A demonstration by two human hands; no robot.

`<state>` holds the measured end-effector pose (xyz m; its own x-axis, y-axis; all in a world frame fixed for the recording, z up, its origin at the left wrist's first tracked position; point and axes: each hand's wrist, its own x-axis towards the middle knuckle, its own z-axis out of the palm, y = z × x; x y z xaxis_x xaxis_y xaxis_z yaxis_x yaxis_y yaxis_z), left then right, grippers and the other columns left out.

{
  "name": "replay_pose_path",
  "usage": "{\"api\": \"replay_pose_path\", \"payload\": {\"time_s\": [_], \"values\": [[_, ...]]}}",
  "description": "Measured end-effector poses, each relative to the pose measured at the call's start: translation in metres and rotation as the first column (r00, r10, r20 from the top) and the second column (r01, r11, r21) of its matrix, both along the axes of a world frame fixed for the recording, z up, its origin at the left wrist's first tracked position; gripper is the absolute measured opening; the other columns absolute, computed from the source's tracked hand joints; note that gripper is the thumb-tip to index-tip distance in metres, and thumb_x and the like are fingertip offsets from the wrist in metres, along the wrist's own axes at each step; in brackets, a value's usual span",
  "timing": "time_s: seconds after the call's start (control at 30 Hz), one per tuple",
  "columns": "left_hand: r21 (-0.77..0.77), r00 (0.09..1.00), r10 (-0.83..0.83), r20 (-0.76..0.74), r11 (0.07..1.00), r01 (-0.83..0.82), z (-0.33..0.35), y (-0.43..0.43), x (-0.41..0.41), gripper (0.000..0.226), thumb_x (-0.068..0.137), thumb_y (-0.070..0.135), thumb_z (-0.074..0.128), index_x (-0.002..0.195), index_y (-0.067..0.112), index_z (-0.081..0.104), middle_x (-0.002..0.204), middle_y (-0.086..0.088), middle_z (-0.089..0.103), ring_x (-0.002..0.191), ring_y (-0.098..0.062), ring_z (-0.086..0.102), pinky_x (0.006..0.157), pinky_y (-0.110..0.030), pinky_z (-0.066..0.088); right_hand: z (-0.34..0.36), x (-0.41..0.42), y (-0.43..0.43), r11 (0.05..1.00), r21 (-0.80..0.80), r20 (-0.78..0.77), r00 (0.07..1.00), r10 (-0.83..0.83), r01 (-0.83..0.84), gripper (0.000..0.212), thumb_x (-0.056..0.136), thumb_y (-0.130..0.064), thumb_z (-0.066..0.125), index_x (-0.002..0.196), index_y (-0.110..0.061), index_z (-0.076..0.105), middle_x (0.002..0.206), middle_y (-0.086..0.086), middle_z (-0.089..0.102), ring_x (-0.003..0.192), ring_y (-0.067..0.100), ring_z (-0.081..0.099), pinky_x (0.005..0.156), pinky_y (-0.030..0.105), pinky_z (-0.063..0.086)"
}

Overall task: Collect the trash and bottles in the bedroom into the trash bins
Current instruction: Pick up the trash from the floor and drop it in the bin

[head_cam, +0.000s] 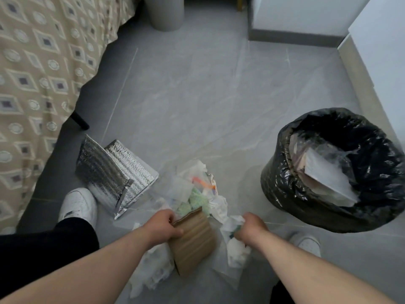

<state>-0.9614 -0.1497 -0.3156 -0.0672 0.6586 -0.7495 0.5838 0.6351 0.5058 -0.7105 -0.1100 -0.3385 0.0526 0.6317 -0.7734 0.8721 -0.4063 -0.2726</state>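
The floor is open in the middle and far. The bed blocks the left, the silver bag sits near left, the black bin right.

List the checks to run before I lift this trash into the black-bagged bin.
1. Left hand grips the cardboard: ok.
2. Right hand grips the crumpled paper: ok.
3. Bin mouth open: ok.
4. Room left in bin: cannot tell; plastic already inside.
5. Whole pile gathered: not ok; wrappers lie loose on the floor.
6. Silver bag collected: not ok; it lies by the bed.
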Motion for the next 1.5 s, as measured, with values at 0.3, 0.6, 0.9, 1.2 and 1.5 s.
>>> {"api": "replay_pose_path", "payload": {"time_s": [0.3,0.6,0.9,1.2,1.5], "values": [[0.132,0.990,0.121,0.069,0.983,-0.130,0.084,0.032,0.004,0.021,0.077,0.010,0.074,0.081,0.012,0.054,0.074,-0.005,0.053,0.063,-0.014,0.049,0.050,-0.022,0.038,0.128,-0.023,0.057,0.879,0.185,-0.019,0.893,0.450,-0.440,0.012,0.077,-0.020,0.064,0.086,-0.020,0.056,0.091,0.007,0.066,0.091,0.027,0.065,0.070,0.028,0.051],[0.245,0.898,0.254,0.360,0.903,-0.354,0.192,0.065,0.048,0.010,0.084,0.009,0.068,0.093,0.008,0.063,0.079,-0.007,0.061,0.064,-0.014,0.055,0.049,-0.020,0.044,0.293,0.071,0.075,0.870,0.493,-0.225,0.962,0.153,-0.023,0.024,0.073,-0.013,0.075,0.076,-0.012,0.051,0.072,0.002,0.055,0.061,0.014,0.052,0.053,0.021,0.039],[0.269,0.746,0.243,0.620,0.828,-0.493,0.253,0.104,0.174,0.013,0.089,0.005,0.062,0.101,0.008,0.059,0.093,-0.010,0.064,0.079,-0.020,0.060,0.067,-0.030,0.051,0.307,0.190,0.074,0.587,0.027,-0.865,0.314,-0.392,0.809,0.024,0.087,-0.003,0.063,0.109,-0.013,0.062,0.091,0.009,0.068,0.076,0.023,0.065,0.061,0.032,0.055],[0.091,0.614,0.417,0.670,0.775,-0.626,0.223,0.160,0.272,0.020,0.090,0.003,0.059,0.110,0.002,0.054,0.094,-0.015,0.062,0.077,-0.026,0.061,0.068,-0.043,0.056,0.279,0.238,0.098,0.416,-0.329,-0.887,-0.127,-0.444,0.848,0.010,0.089,-0.002,0.060,0.097,-0.004,0.065,0.069,0.008,0.072,0.053,0.017,0.069,0.047,0.026,0.056],[-0.084,0.472,0.529,0.705,0.724,-0.685,0.192,0.203,0.286,0.023,0.091,0.004,0.058,0.113,0.001,0.053,0.098,-0.017,0.062,0.079,-0.029,0.062,0.050,-0.037,0.054,0.259,0.260,0.103,0.313,-0.418,-0.841,-0.233,-0.488,0.853,0.019,0.086,-0.002,0.064,0.105,-0.004,0.064,0.083,0.012,0.069,0.057,0.020,0.069,0.045,0.029,0.056]]}}
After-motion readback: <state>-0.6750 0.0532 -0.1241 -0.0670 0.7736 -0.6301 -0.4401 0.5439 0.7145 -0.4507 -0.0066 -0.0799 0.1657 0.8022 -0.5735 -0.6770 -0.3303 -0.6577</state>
